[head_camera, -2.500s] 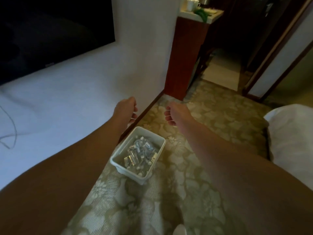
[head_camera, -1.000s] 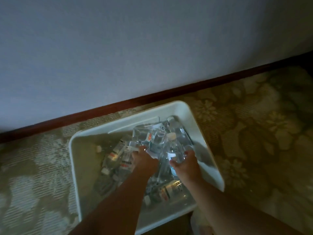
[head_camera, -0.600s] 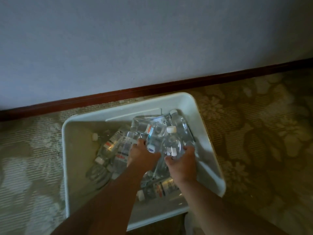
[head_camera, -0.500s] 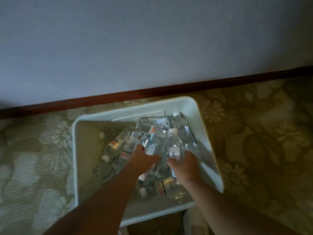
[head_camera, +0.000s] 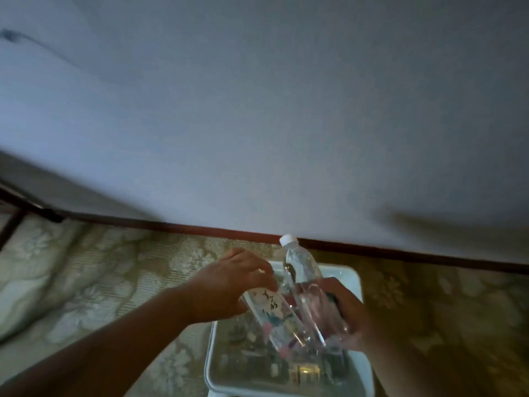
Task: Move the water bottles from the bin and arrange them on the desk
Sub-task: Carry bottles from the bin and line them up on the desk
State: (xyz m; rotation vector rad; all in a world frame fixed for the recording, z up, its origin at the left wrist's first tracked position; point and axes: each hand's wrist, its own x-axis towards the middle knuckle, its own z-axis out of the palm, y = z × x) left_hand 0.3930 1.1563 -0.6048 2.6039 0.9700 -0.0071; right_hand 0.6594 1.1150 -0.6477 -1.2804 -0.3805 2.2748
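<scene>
A white plastic bin [head_camera: 353, 277] sits on the patterned carpet by the wall, with several clear water bottles [head_camera: 257, 359] lying in it. My left hand [head_camera: 229, 285] grips a labelled clear bottle [head_camera: 273, 313] near its upper end, above the bin. My right hand [head_camera: 343, 313] grips a second clear bottle [head_camera: 300, 270] with a white cap, tilted with the cap pointing up toward the wall. The two held bottles lie side by side and overlap. The desk is not in view.
A pale wall [head_camera: 286, 124] fills the upper half, with a dark red baseboard [head_camera: 200, 227] along the floor. Floral carpet [head_camera: 86, 267] spreads left and right of the bin. A dark frame edge [head_camera: 17, 207] shows at the far left.
Both hands have risen out of the bin, each with a bottle in it. The view has swung upward, so more wall shows and the bin sits lower.
</scene>
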